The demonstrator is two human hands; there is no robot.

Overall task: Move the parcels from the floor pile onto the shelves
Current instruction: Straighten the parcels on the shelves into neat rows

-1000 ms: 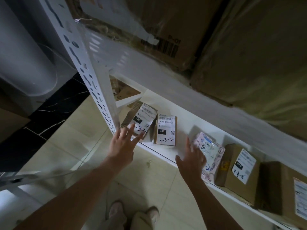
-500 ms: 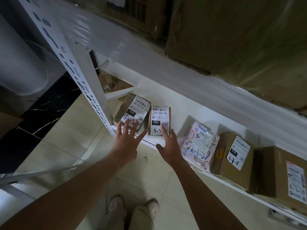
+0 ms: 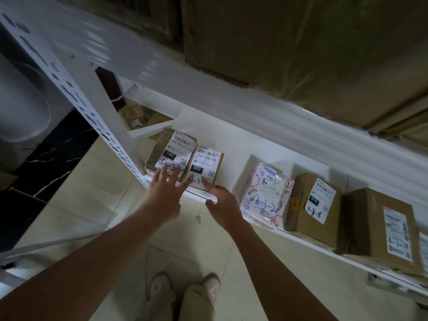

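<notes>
Nearest to you, your shoes (image 3: 160, 286) stood on the pale tiled floor (image 3: 92, 193), and both bare forearms reached forward over them. Your left hand (image 3: 165, 195) was spread wide, with its fingers apart and straight and its fingertips resting against the front of the 15H parcel (image 3: 172, 151). Your right hand (image 3: 223, 206) lay just beside it, fingers straight and loosely together, thumb out to the side. Its fingertips touched the lower front edge of the 032 parcel (image 3: 206, 163). Neither hand gripped anything. Those two parcels stood side by side, touching, at the left end of the low white shelf (image 3: 240, 144), right against the perforated upright (image 3: 76, 93). Further right on the same shelf, apart from them, sat a pink parcel (image 3: 266, 195) marked 4-3-2. The 010 box (image 3: 312, 205) sat just beside it, and then came a larger brown box (image 3: 379, 228). Above and beyond, big cartons (image 3: 301, 42) filled the upper level.
</notes>
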